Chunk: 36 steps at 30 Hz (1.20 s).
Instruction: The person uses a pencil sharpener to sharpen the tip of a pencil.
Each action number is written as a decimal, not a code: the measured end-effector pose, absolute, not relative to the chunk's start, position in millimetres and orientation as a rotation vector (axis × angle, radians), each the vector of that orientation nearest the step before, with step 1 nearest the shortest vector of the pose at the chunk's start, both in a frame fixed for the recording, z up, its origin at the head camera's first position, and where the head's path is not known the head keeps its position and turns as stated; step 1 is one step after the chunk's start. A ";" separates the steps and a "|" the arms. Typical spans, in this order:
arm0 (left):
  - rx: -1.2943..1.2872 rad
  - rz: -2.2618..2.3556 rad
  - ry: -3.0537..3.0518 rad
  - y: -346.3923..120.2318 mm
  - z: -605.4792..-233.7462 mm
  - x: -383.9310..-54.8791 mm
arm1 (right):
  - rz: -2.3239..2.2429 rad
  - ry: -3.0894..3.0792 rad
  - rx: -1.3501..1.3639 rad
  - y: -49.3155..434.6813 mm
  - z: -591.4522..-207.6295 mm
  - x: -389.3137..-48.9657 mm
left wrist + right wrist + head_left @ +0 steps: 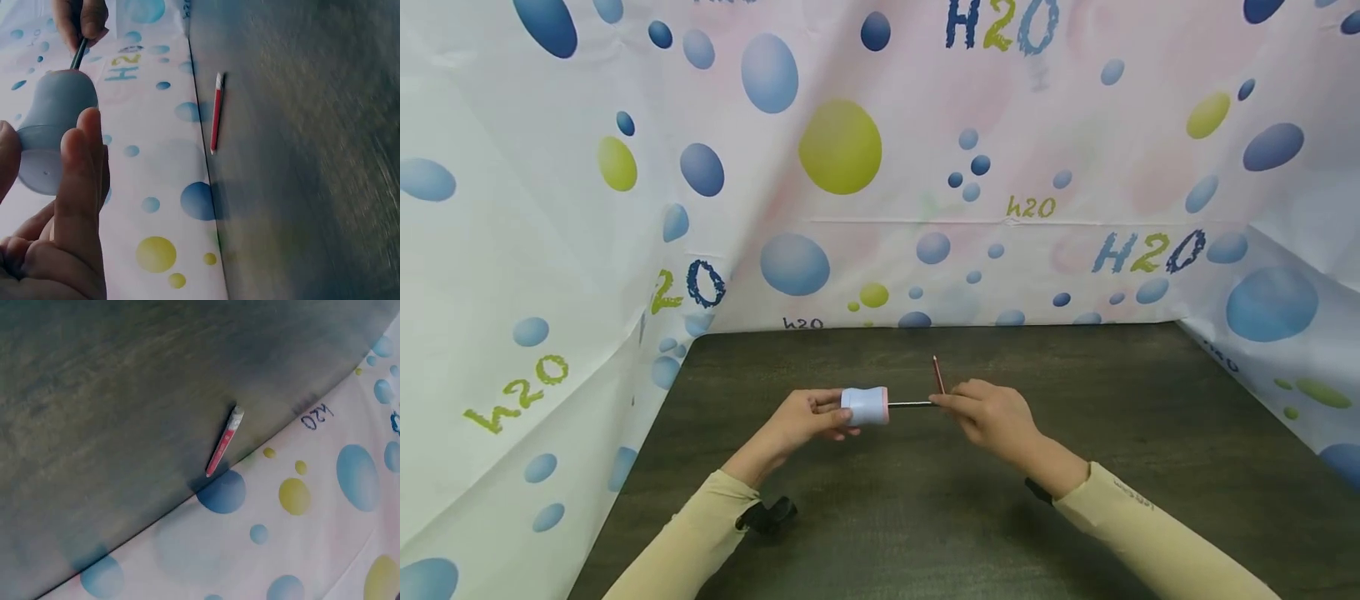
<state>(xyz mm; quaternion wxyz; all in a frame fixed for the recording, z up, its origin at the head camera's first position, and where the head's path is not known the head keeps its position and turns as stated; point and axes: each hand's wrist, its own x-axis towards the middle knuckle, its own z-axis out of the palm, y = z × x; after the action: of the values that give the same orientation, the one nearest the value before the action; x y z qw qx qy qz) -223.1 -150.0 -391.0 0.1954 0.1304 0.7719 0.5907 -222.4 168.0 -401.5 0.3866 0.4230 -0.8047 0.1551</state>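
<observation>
My left hand (808, 415) holds what looks like a pencil sharpener (867, 406), a light blue, waisted barrel with a pink rim, between thumb and fingers. From its pink end a thin dark pencil (910, 404) runs level to my right hand (992, 414), whose fingertips pinch the far end. The left wrist view shows the sharpener (59, 103) from its pale base, with fingers (78, 187) along its side and the pencil (79, 55) entering the opposite end. How deep the pencil sits inside is hidden. The right wrist view does not show my right hand.
A slim red stick (937, 375) with a pale end lies on the dark table (1112, 392) just beyond my right hand. Both wrist views show it near the table's far edge. A white sheet (925, 142) with blue and green spots encloses the back and sides.
</observation>
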 end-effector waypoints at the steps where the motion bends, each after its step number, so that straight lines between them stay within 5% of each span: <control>1: 0.377 1.652 2.168 -149.7 -390.2 -222.8 | 0.388 -2.024 1.082 167.9 -400.7 -222.4; 13: 0.608 1.521 2.472 -143.4 -383.8 -212.7 | 0.466 -2.197 1.025 162.1 -383.5 -213.9; 22: 1.042 1.249 2.849 -138.7 -382.0 -208.1 | 1.437 -2.944 0.937 175.8 -371.9 -225.7; 36: 0.540 1.879 2.197 -139.1 -385.2 -225.1 | 0.645 -2.517 0.969 172.2 -379.4 -215.2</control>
<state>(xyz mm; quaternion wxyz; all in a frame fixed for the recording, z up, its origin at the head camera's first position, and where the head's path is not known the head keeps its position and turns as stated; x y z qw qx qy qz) -225.1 -139.1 -385.2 0.1001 0.1827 0.7432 0.6358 -215.2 172.2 -379.4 0.1833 0.3435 -0.8923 0.2287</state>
